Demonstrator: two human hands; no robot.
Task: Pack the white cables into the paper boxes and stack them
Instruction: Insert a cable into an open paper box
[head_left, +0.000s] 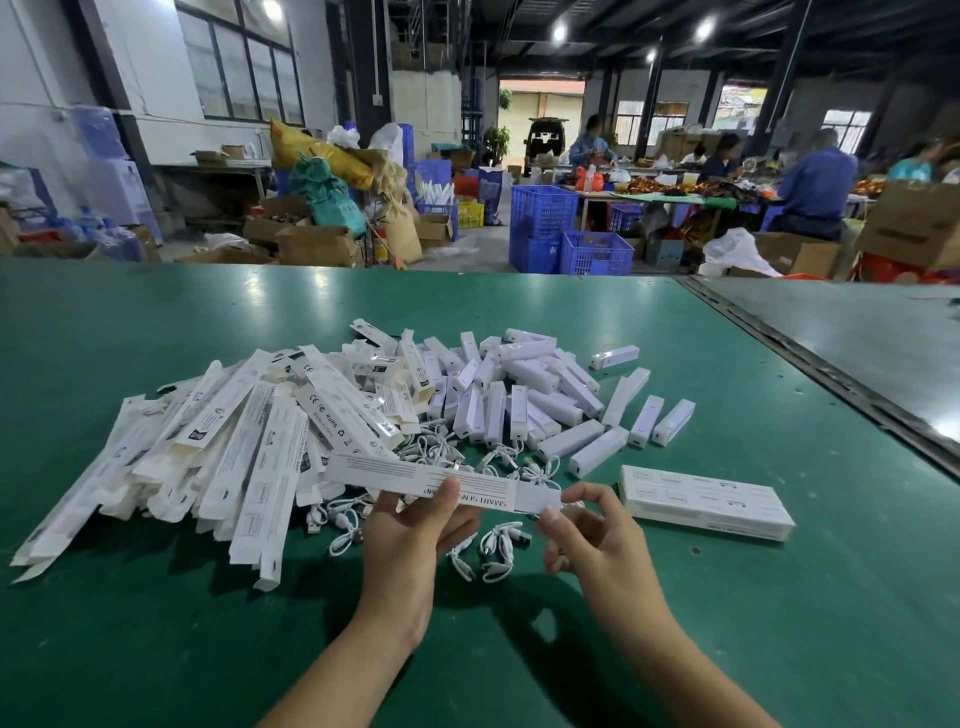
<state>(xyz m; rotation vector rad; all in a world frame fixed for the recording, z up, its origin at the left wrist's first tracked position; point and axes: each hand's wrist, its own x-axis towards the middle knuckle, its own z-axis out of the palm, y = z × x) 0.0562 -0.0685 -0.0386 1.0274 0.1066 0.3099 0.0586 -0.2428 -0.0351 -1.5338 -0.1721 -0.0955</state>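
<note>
The box (467, 483) gripped by the left hand (410, 535) is showing black capitals, upside down to the camera: "SMART SENS", then a break where the thumb is covering the letters, then "MP". The fine lines of print further along it are proving too small to read.

In the pile (208, 457) on the bench, a long sleeve (337, 421) is displaying the marks "CE", "FC" and "RoHS" in a row, with "Made in China" running alongside in smaller type. A second sleeve (311, 366) behind it is showing "CE" and "FC" as well.

The stack (706, 499) at the right is carrying small diagrams and print that are staying illegible.
</note>
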